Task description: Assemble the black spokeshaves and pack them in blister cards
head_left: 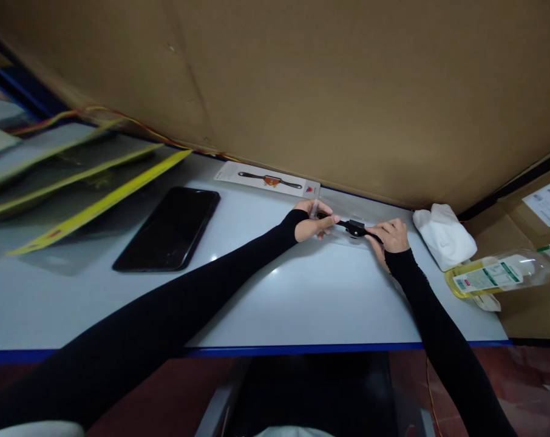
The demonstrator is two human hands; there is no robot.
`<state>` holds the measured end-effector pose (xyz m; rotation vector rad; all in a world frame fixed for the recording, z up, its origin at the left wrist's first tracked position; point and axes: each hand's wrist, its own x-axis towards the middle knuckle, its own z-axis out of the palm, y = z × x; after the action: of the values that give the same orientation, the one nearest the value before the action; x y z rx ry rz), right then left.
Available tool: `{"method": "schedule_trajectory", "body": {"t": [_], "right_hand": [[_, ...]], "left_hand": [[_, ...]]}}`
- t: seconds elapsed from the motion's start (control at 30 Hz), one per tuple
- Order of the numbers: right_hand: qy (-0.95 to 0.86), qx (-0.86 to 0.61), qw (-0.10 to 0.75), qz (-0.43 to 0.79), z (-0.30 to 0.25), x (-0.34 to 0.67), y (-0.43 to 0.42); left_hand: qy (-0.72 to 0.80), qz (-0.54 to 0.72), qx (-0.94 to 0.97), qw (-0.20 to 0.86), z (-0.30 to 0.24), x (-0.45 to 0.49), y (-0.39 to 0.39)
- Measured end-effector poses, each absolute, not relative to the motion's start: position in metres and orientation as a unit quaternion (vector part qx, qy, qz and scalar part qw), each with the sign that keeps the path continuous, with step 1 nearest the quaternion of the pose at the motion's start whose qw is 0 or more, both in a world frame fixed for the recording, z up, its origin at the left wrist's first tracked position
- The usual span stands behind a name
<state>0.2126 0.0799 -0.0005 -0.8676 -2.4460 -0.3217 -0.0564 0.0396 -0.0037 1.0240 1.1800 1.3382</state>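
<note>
A black spokeshave point(355, 228) lies crosswise between my two hands, its metal body in the middle. My left hand point(312, 222) is closed around its left handle, thumb on top. The fingers of my right hand point(390, 237) pinch its right handle. Beneath and around the tool is a clear plastic tray point(336, 238), partly covered by my hands. Just behind my left hand sits a flat white box point(229, 172) printed with a picture of a spokeshave.
A black tablet point(168, 230) lies left on the white table point(275, 315). Yellow-edged dividers point(106, 197) stand farther left. On the right are a white cloth point(444, 237), a bottle of yellow liquid point(488, 273) and a cardboard box point(525, 212). A cardboard wall point(325, 91) closes the back.
</note>
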Motion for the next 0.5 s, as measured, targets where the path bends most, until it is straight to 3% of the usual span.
{"method": "schedule_trajectory", "body": {"t": [0.27,0.5], "right_hand": [[-0.880,-0.312,0.315,-0.168,-0.001,0.204,0.081],[-0.851,-0.380,0.357,-0.065,0.000,0.207,0.081]], "left_hand": [[0.498,0.565,0.394,0.526,0.003,-0.053,0.040],[0.474,0.610,0.330,0.543,0.002,-0.060,0.048]]}}
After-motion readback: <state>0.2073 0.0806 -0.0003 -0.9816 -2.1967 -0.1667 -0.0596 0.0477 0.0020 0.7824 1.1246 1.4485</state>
